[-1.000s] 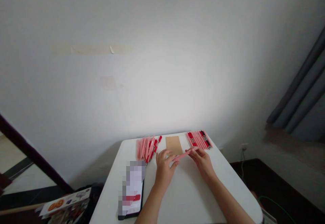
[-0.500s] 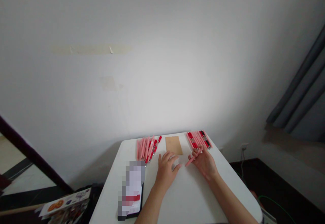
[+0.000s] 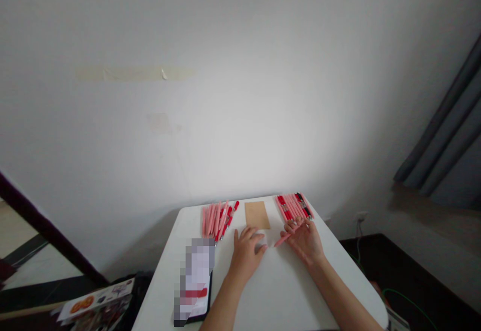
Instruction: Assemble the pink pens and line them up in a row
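A pink pen (image 3: 284, 238) lies slantwise in my right hand (image 3: 306, 241), palm turned up and fingers curled round it; its lower end points toward the middle of the table. My left hand (image 3: 246, 252) rests over the white table with its fingers apart and holds nothing. Beyond the left hand is a tan rectangle of paper or card (image 3: 257, 214). A pile of pink and red pens (image 3: 216, 219) lies to the left. At the right, behind my right hand, several pink, red and black pens (image 3: 294, 206) lie side by side in a row.
A phone (image 3: 197, 283) lies on the left part of the white table (image 3: 285, 301). The table's far edge meets a pale wall (image 3: 240, 95). On the floor at left stands a printed box (image 3: 97, 298). A grey curtain (image 3: 447, 145) hangs at right.
My right hand has opened its palm slightly more upward and its fingers have shifted along the pink pen. The left hand has barely moved.
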The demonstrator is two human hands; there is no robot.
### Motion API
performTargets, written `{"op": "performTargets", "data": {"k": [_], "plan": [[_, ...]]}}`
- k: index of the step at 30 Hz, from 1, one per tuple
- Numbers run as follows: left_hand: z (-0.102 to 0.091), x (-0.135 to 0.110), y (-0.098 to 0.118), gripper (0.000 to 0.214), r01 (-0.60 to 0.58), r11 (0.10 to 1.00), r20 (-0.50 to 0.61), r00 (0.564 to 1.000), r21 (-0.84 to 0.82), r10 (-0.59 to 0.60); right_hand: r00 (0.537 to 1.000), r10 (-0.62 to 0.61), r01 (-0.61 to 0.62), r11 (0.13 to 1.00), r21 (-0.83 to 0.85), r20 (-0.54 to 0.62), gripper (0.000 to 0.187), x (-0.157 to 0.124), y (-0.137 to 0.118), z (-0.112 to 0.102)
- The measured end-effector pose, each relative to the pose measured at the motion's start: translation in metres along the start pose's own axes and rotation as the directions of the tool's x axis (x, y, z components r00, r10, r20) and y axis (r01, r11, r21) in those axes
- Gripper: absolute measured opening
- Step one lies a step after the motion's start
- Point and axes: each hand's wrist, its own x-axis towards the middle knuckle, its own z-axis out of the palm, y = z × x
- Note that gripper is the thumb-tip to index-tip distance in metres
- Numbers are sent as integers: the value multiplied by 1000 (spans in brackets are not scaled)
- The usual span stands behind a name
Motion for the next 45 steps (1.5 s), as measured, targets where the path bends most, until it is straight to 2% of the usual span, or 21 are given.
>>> {"op": "performTargets", "data": {"k": [9,16,26,34,45], "plan": [[-2,-1,2,27,-1,1000,-1,1000,22,1,999,20,-21,1000,-22,-42,27,-3,0,9],[0,-1,0,28,-15,999,-10,1000,32,15,1000,-2,0,998,-68,-27,22,-2,0,4],[-1,-1,0,28,-3,999,15,1000,36,3,999,27,-27,1000,-6,-25,25,-4,1,7],[-1,0,0,28,-5,999,9,1000,33,4,1000,18,-18,998,-62,-4,21,-1,1,4],[0,-1,-2,28,-11,999,-5,1000,34,11,999,7,-9,999,-42,-44,27,-3,1,7]]}}
